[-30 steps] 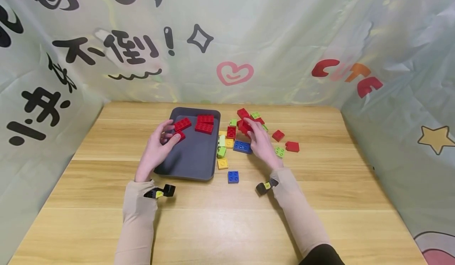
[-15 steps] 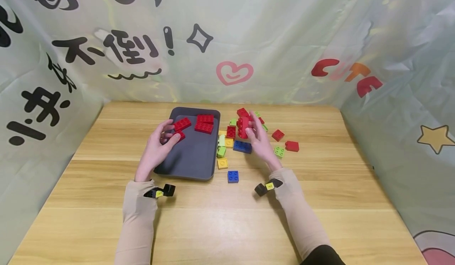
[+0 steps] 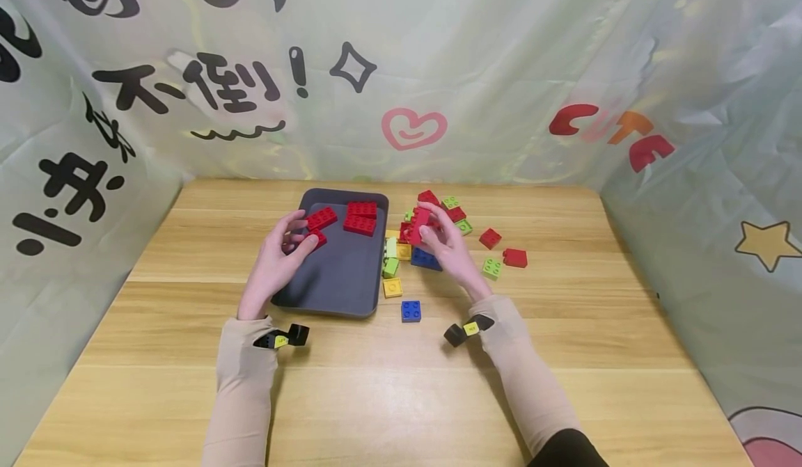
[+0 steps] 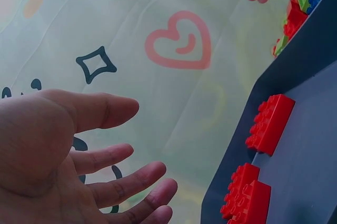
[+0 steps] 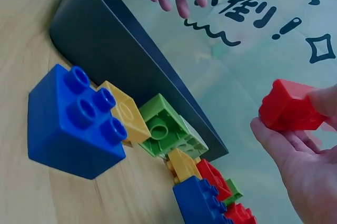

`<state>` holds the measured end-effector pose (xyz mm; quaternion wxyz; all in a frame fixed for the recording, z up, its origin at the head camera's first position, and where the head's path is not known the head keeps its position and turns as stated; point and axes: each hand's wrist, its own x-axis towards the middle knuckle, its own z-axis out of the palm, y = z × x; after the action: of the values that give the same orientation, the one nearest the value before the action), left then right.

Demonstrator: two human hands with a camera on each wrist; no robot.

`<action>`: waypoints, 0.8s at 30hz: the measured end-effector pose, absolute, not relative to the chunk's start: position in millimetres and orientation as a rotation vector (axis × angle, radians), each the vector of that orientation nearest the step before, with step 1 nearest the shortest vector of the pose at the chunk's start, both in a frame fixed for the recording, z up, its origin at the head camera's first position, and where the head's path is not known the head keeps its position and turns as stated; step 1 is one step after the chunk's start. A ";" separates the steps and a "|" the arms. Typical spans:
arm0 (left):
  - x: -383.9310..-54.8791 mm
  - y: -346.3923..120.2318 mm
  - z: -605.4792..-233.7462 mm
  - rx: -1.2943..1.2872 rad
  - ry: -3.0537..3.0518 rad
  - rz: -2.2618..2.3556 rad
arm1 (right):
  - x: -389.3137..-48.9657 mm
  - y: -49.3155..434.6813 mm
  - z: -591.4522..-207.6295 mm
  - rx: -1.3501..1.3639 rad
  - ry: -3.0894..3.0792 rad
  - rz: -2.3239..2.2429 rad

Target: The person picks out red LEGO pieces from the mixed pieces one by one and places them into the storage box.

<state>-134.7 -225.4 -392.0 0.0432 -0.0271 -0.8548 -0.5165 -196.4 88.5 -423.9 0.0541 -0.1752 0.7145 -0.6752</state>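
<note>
My right hand (image 3: 454,250) pinches a red toy building brick (image 3: 420,226) between thumb and fingers, above the loose bricks. The right wrist view shows this red brick (image 5: 289,104) lifted off the table, studs facing away from the palm. My left hand (image 3: 280,258) hovers over the left side of the dark grey tray (image 3: 332,286). Its fingers are relaxed and spread, with nothing between them in the left wrist view. Inside the tray lie several red bricks (image 3: 360,225), one partly hidden behind the left thumb in the head view.
Right of the tray, loose bricks crowd together: a large blue brick (image 3: 426,259), yellow bricks (image 3: 392,287) and green bricks (image 3: 491,268). A small blue brick (image 3: 411,312) stands nearer the front. Red bricks (image 3: 515,258) lie farther right. A printed cloth (image 3: 489,105) hangs behind the table.
My right hand has drawn a red brick out of the pile, raising it and moving slightly left toward the tray. My left hand has kept still.
</note>
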 end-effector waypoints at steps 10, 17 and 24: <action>-135.2 -225.5 -391.5 -0.086 -2.607 -1.590 | -196.1 77.4 -424.9 -0.535 2.214 -2.110; -134.0 -224.5 -392.4 -0.115 -2.568 -1.564 | -198.7 66.1 -423.3 -0.702 2.280 -2.089; -133.9 -224.8 -391.9 -0.102 -2.586 -1.582 | -201.7 53.4 -421.0 -0.748 2.322 -2.039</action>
<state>-133.9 -224.8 -391.9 0.0540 -0.0337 -0.8513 -0.5208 -201.7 53.4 -421.0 -0.0188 -0.2353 0.7301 -0.6413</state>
